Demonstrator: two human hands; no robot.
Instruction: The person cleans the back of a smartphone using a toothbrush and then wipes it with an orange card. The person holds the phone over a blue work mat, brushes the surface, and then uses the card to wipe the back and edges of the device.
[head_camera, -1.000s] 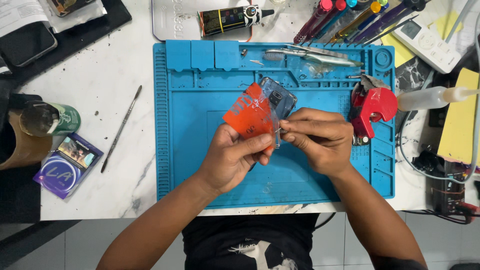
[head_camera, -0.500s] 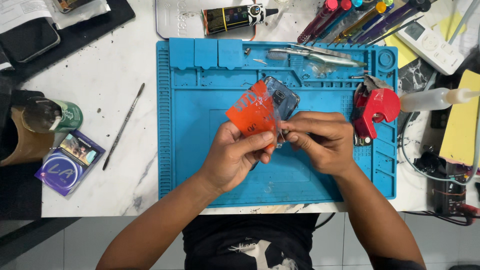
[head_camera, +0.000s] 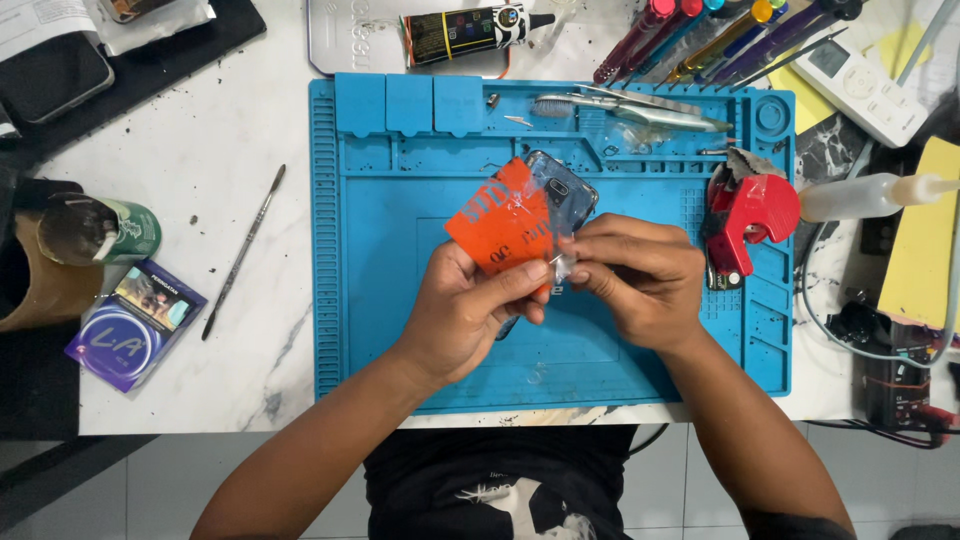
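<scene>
Both hands meet over the middle of the blue work mat (head_camera: 380, 300). The left hand (head_camera: 470, 310) grips an orange card (head_camera: 500, 225) with thumb and fingers closed on its near edge; the card tilts up toward the far side. The right hand (head_camera: 640, 280) pinches a thin clear film (head_camera: 558, 262) at the card's right corner, fingertips pressed together.

Behind the card lies a dark phone (head_camera: 565, 192), its camera end showing at the far right of the card, touching or just under it; cannot tell which.

On the mat's right edge sits a red tool (head_camera: 755, 215). Along the far edge lie metal tweezers (head_camera: 650, 112). Left of the mat, on the white table (head_camera: 200, 130), a thin metal spudger (head_camera: 245, 250) lies slanted. Farther left stands a green can (head_camera: 105, 232), with a purple packet (head_camera: 130, 325) just near of it. A glue tube (head_camera: 470, 30) lies beyond the mat.
</scene>
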